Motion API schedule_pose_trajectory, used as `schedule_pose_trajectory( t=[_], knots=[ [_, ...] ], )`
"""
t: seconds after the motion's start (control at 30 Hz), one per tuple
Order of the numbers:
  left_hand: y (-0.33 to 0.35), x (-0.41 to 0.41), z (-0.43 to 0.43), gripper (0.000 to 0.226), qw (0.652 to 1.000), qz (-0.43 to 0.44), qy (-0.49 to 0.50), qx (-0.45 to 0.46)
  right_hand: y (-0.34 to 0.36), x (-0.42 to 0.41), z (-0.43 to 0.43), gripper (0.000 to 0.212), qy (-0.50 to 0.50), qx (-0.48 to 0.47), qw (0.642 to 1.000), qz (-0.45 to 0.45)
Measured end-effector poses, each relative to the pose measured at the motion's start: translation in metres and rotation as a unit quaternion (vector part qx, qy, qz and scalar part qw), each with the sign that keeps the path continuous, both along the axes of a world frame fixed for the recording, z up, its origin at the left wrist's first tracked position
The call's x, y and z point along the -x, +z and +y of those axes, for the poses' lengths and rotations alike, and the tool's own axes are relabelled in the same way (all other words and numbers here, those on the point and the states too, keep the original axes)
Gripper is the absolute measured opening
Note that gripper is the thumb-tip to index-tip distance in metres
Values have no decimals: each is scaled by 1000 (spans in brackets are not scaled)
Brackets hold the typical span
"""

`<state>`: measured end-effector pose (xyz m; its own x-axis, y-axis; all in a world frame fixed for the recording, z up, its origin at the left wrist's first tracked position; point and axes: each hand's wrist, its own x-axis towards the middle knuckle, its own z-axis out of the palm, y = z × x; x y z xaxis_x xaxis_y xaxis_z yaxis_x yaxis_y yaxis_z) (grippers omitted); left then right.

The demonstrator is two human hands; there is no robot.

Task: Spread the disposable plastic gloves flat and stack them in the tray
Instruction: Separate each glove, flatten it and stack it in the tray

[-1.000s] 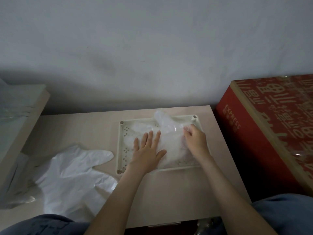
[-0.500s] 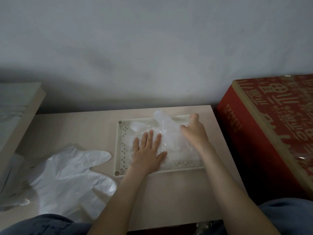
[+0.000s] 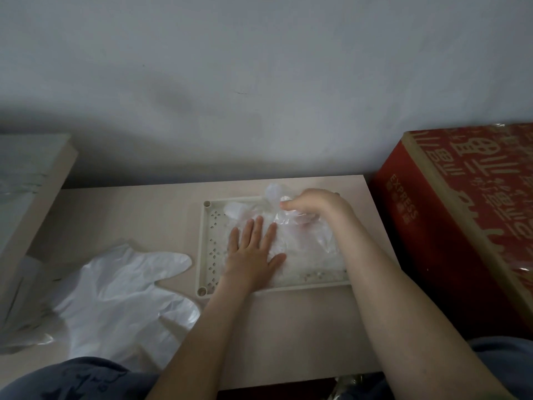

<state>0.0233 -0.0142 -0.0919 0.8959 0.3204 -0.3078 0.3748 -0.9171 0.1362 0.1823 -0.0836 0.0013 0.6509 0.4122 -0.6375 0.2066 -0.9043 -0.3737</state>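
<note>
On table, right of centre: cream plastic tray, rectangular, cut-out pattern along its 9 o'clock wall, round sockets at the corners. Inside tray: clear disposable glove, crinkled, covering the floor from centre to 3 o'clock. Finger end bunched and lifted over the 12 o'clock rim. Layer count under the film: cannot tell.

Left hand: flat, palm down, fingers straight and slightly spread, pointing to 12 o'clock. Pressing the glove onto the tray floor in the 7 o'clock part of the tray. Wrist across the 6 o'clock rim.

Right hand: at the tray's 1 o'clock corner, fingers curled, thumb toward 9 o'clock, pinching the raised finger end of that glove. Forearm across the tray's 3 o'clock side, hiding that rim.

At 8 o'clock from tray: loose white gloves lying overlapped on the table, fingers fanned toward 3 o'clock. Nearest fingertip just beside the tray's 9 o'clock wall, no visible contact.

At 3 o'clock, past the table edge: red carton, gold print on top, "EXPRESS" on its side, glossy film over the top. At 9 o'clock, frame edge: pale box, film on top, standing higher than the table. At 12 o'clock: grey wall. At 6 o'clock: blue fabric at the table's near edge, more of it at the 5 o'clock corner.
</note>
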Motion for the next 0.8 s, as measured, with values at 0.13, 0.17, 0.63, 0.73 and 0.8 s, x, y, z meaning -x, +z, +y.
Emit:
schedule_pose_trajectory(
  t=[0.13, 0.17, 0.63, 0.73, 0.8],
  knots=[
    [0, 1, 1, 68, 1000, 2, -7, 3, -6, 2, 19, 23, 76, 52, 994, -63],
    [-1, 1, 2, 68, 1000, -2, -9, 2, -9, 3, 21, 16, 101, 67, 990, -77],
    [25, -28, -6, 57, 962, -268, 54, -23, -32, -2, 3, 19, 105, -208, 951, -202],
    [9, -22, -12, 62, 979, -200, 8, -46, -40, -1, -1, 51, 98, -253, 910, -313],
    [-3, -18, -11, 70, 986, -155, -4, -56, -43, 7, -11, 55, 45, -319, 863, -389]
  ],
)
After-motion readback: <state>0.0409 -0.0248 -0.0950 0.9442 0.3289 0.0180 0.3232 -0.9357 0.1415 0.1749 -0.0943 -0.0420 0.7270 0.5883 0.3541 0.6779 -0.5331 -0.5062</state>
